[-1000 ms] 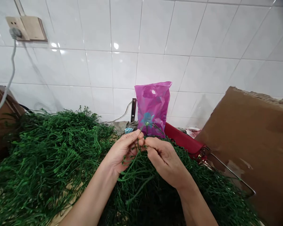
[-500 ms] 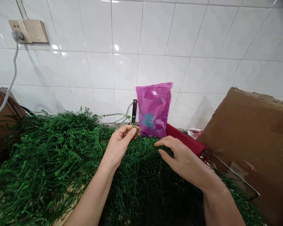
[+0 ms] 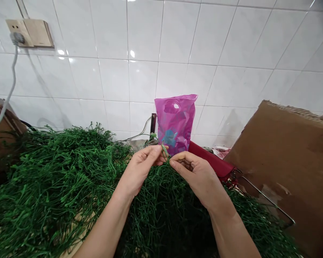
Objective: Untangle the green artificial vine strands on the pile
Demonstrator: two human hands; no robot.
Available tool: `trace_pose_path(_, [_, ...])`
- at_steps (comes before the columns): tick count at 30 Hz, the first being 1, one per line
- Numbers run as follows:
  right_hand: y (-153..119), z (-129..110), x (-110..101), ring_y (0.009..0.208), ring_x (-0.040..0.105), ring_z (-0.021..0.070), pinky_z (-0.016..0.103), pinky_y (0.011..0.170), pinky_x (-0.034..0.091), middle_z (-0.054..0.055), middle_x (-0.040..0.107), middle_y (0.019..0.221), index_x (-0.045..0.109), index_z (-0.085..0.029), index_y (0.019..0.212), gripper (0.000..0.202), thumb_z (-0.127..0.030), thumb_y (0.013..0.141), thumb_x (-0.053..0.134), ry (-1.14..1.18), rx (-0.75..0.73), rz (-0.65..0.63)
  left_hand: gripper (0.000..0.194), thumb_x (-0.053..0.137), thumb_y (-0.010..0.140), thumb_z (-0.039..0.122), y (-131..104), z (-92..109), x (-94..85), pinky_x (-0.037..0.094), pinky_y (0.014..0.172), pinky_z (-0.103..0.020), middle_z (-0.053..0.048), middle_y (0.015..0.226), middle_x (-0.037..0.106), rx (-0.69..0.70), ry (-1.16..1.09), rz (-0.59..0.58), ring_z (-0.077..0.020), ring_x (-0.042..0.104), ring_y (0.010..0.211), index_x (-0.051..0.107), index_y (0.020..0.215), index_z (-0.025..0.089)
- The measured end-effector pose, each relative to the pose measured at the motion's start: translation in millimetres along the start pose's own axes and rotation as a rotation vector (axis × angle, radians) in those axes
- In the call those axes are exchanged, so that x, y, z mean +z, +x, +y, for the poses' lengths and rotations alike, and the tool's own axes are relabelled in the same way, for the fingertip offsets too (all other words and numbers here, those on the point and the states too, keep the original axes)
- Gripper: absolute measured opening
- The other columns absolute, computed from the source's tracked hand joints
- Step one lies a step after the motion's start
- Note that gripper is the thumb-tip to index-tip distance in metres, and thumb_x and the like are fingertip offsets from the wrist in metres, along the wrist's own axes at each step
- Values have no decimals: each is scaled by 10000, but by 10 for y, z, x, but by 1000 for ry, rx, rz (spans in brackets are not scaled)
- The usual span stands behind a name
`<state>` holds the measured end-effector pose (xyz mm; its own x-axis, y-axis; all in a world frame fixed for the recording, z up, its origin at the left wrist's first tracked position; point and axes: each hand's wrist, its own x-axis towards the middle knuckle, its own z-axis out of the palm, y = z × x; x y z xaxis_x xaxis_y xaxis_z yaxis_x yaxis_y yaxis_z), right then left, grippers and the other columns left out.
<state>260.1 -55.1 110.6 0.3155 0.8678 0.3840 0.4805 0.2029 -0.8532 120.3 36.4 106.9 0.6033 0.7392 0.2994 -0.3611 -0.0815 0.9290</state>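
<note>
Closing in on the green sprig [image 3: 165, 152], in the head view, the right hand [image 3: 197, 173] has come back from the open, empty pose of half a second ago and now pinches at its lower end. The left hand [image 3: 141, 165] grips the same sprig between thumb and fingertips, so both hands now work on one piece, nearly touching. It sits above the heap of green strands [image 3: 78, 175], just before the purple bag [image 3: 176, 120]; finer finger detail is unclear.
</note>
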Motion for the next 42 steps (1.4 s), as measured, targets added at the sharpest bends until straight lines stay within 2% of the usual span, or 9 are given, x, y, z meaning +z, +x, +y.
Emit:
trace_pose_path(4, [12, 17, 10, 705, 538, 152, 280, 649, 423, 3, 640, 761, 685, -193, 846, 244, -436, 849, 665, 93, 55, 28, 312, 840, 709, 416, 9, 6, 4, 445, 752, -240, 2, 791, 647, -10, 75, -12, -127, 550, 763, 707, 815, 155])
trace_pose_path(10, [33, -6, 0, 772, 589, 163, 285, 723, 468, 12, 672, 794, 699, -197, 856, 279, -457, 765, 740, 322, 121, -4, 277, 749, 807, 427, 15, -13, -34, 435, 779, -251, 0, 782, 634, 19, 92, -8, -135, 556, 781, 689, 812, 158])
trace_pose_path(17, [51, -5, -83, 672, 523, 131, 256, 584, 397, 2, 641, 747, 711, -193, 856, 319, -475, 727, 786, 351, 174, -51, 287, 764, 793, 442, 15, -7, -29, 451, 777, -257, -7, 773, 653, 8, 72, -1, -143, 586, 780, 705, 813, 162])
trace_pose_path(23, [50, -34, -52, 643, 486, 113, 239, 573, 379, -20, 604, 694, 694, -194, 796, 331, -456, 663, 846, 439, 194, -38, 337, 804, 736, 461, 30, -31, -24, 458, 758, -252, 5, 746, 634, -44, -8, 71, -126, 592, 737, 679, 780, 151])
trace_pose_path(25, [54, -20, -46, 640, 480, 114, 241, 572, 379, -19, 595, 687, 691, -193, 789, 337, -459, 657, 851, 446, 194, -22, 351, 810, 730, 455, 33, -40, -20, 468, 764, -259, -3, 806, 648, -64, -34, 99, -127, 611, 747, 680, 856, 155])
trace_pose_path(28, [63, 18, -27, 664, 508, 128, 256, 611, 415, -6, 609, 701, 691, -190, 789, 358, -480, 653, 850, 420, 157, 63, 394, 790, 760, 446, 21, -27, -4, 476, 769, -264, -10, 916, 650, 27, -13, 241, -129, 614, 779, 645, 1014, 182])
trace_pose_path(31, [68, 49, 21, 714, 563, 147, 273, 669, 462, 13, 656, 747, 682, -192, 785, 343, -471, 667, 842, 375, 100, 145, 302, 724, 827, 435, -6, 19, 10, 463, 771, -252, -7, 893, 636, 158, 91, 318, -135, 592, 805, 631, 971, 186])
trace_pose_path(35, [60, 53, 94, 714, 602, 157, 284, 677, 491, 15, 688, 762, 677, -204, 795, 274, -425, 713, 819, 304, 37, 212, 202, 718, 823, 359, -26, 58, 3, 415, 655, -244, 11, 741, 614, 103, 299, 158, -126, 522, 681, 682, 882, 169])
trace_pose_path(42, [49, 28, 159, 762, 648, 156, 273, 690, 519, 20, 710, 827, 676, -213, 865, 287, -369, 692, 844, 410, 29, 244, 342, 782, 767, 296, -18, 13, -32, 449, 821, -259, -3, 883, 630, -99, 21, -78, -127, 577, 846, 603, 1028, 167])
